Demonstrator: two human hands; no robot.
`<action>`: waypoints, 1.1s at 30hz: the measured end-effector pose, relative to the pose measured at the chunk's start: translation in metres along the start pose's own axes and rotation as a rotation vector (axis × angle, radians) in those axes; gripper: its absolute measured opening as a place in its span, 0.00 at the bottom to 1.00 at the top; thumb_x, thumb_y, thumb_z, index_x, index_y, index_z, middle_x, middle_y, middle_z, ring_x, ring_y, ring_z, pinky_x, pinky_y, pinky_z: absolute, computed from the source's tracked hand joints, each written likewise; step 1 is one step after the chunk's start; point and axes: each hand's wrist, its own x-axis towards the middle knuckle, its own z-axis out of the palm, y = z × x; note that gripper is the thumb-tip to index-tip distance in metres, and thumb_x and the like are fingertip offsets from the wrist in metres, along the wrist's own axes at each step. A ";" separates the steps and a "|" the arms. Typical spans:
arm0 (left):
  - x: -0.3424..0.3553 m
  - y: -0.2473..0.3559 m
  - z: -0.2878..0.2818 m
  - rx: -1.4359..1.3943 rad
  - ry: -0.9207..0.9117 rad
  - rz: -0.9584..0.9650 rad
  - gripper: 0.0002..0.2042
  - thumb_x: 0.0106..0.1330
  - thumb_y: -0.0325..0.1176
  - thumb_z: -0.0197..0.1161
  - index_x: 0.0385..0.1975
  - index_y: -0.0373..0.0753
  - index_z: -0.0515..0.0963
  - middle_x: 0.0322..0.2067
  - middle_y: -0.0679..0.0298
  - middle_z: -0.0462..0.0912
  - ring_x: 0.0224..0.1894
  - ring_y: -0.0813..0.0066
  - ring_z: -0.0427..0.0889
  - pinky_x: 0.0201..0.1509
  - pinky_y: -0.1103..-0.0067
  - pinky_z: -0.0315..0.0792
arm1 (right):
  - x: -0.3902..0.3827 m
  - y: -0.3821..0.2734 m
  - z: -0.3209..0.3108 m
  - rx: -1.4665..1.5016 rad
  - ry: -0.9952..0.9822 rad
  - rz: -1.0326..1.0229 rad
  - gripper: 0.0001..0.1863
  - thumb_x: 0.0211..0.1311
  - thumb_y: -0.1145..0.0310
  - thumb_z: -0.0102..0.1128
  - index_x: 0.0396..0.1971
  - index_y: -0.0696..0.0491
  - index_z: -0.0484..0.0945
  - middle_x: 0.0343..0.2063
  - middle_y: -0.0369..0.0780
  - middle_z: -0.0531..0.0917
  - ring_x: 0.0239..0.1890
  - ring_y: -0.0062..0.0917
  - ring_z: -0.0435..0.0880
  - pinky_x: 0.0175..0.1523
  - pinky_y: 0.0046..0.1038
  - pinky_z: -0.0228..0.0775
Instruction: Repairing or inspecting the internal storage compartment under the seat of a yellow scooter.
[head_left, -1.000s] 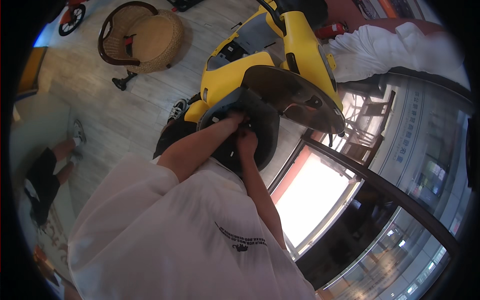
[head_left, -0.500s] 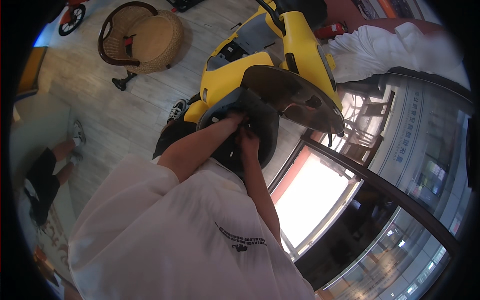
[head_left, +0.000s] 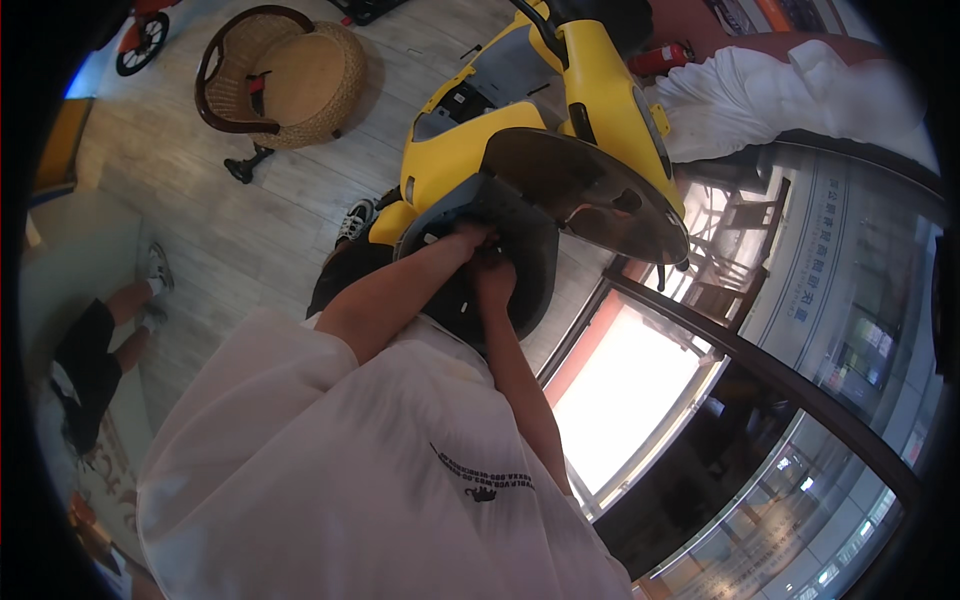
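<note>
Both my hands reach down into the dark open rear box [head_left: 535, 225] of a yellow scooter [head_left: 440, 150]. My left hand [head_left: 474, 238] is low inside it, its fingers curled together in the shadow. Just below and to the right, my right hand [head_left: 492, 278] is closed too, its fingertips meeting those of the left. Whatever lies between the fingers is too dark and small to name. A smoky dark lid [head_left: 585, 195] stands tilted open on the far right side of the box.
A wicker chair [head_left: 310, 80] stands at the far left on the wooden floor [head_left: 230, 220]. A red fire extinguisher [head_left: 660, 60] and a crumpled white cloth [head_left: 740, 105] are at the far right. Glass panes [head_left: 640, 400] run along the right; a person's legs [head_left: 125, 310] show at the left.
My right hand has shifted slightly and turned, coming closer to the left hand. The left hand, the box and the scooter have hardly moved.
</note>
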 end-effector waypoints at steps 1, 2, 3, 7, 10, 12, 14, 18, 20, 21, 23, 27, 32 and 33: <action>-0.009 0.007 0.002 0.089 0.017 0.015 0.08 0.56 0.35 0.54 0.27 0.39 0.75 0.26 0.64 0.79 0.27 0.76 0.77 0.28 0.80 0.68 | -0.005 -0.002 -0.004 0.182 0.156 0.089 0.16 0.51 0.65 0.50 0.40 0.53 0.71 0.28 0.49 0.76 0.31 0.40 0.76 0.36 0.35 0.68; -0.013 0.012 0.005 0.178 0.035 0.029 0.07 0.56 0.35 0.55 0.26 0.38 0.76 0.25 0.63 0.79 0.27 0.76 0.77 0.28 0.80 0.68 | -0.009 -0.004 -0.006 0.364 0.313 0.177 0.15 0.50 0.64 0.49 0.39 0.52 0.71 0.26 0.50 0.76 0.30 0.44 0.75 0.35 0.38 0.68; -0.011 0.010 0.007 0.179 0.029 0.030 0.07 0.56 0.35 0.55 0.26 0.38 0.76 0.25 0.63 0.79 0.27 0.76 0.77 0.28 0.80 0.68 | -0.011 -0.003 -0.004 0.361 0.316 0.182 0.15 0.50 0.64 0.49 0.39 0.52 0.71 0.26 0.50 0.76 0.30 0.44 0.75 0.35 0.38 0.68; 0.001 0.001 0.003 0.066 0.021 0.042 0.07 0.56 0.34 0.55 0.28 0.38 0.75 0.26 0.62 0.79 0.27 0.75 0.77 0.30 0.78 0.69 | -0.009 -0.005 0.013 0.584 0.497 0.124 0.12 0.50 0.63 0.50 0.31 0.55 0.74 0.22 0.50 0.76 0.29 0.45 0.75 0.34 0.39 0.66; 0.004 -0.001 0.004 0.032 -0.001 0.023 0.07 0.56 0.34 0.54 0.29 0.37 0.74 0.26 0.62 0.79 0.28 0.74 0.77 0.31 0.77 0.69 | -0.013 0.003 0.014 0.738 0.380 0.160 0.12 0.49 0.63 0.51 0.28 0.57 0.74 0.20 0.50 0.76 0.28 0.45 0.75 0.34 0.39 0.66; 0.004 -0.001 0.004 0.080 -0.005 0.012 0.07 0.56 0.33 0.54 0.30 0.37 0.74 0.27 0.62 0.79 0.28 0.74 0.77 0.32 0.76 0.69 | -0.015 0.005 0.009 0.753 0.246 0.213 0.13 0.49 0.64 0.51 0.32 0.57 0.74 0.20 0.50 0.76 0.29 0.45 0.75 0.34 0.39 0.66; 0.002 0.001 0.005 -0.024 0.002 -0.084 0.08 0.57 0.33 0.52 0.32 0.37 0.73 0.27 0.62 0.78 0.29 0.74 0.77 0.33 0.76 0.69 | -0.017 0.003 0.000 0.420 0.306 0.077 0.12 0.50 0.65 0.49 0.33 0.54 0.73 0.19 0.48 0.76 0.28 0.42 0.76 0.32 0.38 0.67; 0.009 -0.008 0.005 -0.164 -0.026 -0.133 0.08 0.58 0.33 0.51 0.33 0.39 0.72 0.28 0.63 0.78 0.29 0.75 0.77 0.35 0.76 0.69 | -0.018 -0.008 -0.015 0.187 0.194 0.158 0.10 0.49 0.66 0.49 0.32 0.52 0.74 0.19 0.46 0.77 0.28 0.38 0.77 0.29 0.36 0.68; 0.008 -0.006 0.007 -0.171 -0.048 -0.118 0.08 0.59 0.33 0.49 0.34 0.39 0.72 0.28 0.63 0.78 0.30 0.76 0.76 0.36 0.77 0.68 | -0.021 -0.013 -0.023 0.146 0.271 0.191 0.08 0.48 0.69 0.47 0.20 0.52 0.76 0.18 0.45 0.77 0.25 0.36 0.78 0.31 0.35 0.70; 0.007 -0.005 0.007 -0.170 -0.049 -0.118 0.08 0.59 0.33 0.49 0.34 0.39 0.72 0.28 0.63 0.78 0.30 0.76 0.76 0.36 0.77 0.68 | -0.022 -0.010 -0.022 0.145 0.272 0.191 0.08 0.48 0.69 0.47 0.20 0.52 0.76 0.18 0.45 0.77 0.25 0.36 0.78 0.31 0.35 0.70; 0.005 -0.004 0.007 -0.014 -0.060 -0.038 0.08 0.59 0.32 0.48 0.35 0.39 0.71 0.28 0.62 0.78 0.29 0.75 0.76 0.34 0.77 0.69 | -0.022 -0.004 -0.016 0.232 0.368 0.123 0.08 0.49 0.67 0.49 0.23 0.53 0.77 0.20 0.47 0.77 0.27 0.38 0.78 0.32 0.35 0.69; 0.004 -0.005 0.007 -0.108 -0.040 -0.054 0.08 0.60 0.33 0.47 0.35 0.39 0.70 0.28 0.62 0.78 0.29 0.74 0.76 0.32 0.77 0.70 | -0.022 0.003 -0.007 0.500 0.479 0.141 0.09 0.49 0.65 0.52 0.25 0.55 0.77 0.22 0.49 0.77 0.29 0.40 0.77 0.33 0.37 0.68; 0.006 -0.006 0.007 -0.224 -0.028 -0.089 0.08 0.60 0.33 0.47 0.36 0.39 0.70 0.28 0.62 0.77 0.28 0.74 0.76 0.31 0.76 0.70 | -0.012 0.010 -0.006 0.575 0.312 0.093 0.11 0.49 0.64 0.53 0.24 0.58 0.76 0.23 0.50 0.77 0.28 0.44 0.76 0.35 0.39 0.67; 0.005 -0.006 0.007 -0.224 -0.029 -0.090 0.08 0.60 0.33 0.47 0.36 0.39 0.70 0.28 0.62 0.77 0.28 0.74 0.76 0.31 0.76 0.70 | -0.012 0.012 -0.005 0.575 0.312 0.094 0.11 0.49 0.64 0.53 0.24 0.58 0.76 0.23 0.50 0.77 0.28 0.44 0.76 0.35 0.39 0.67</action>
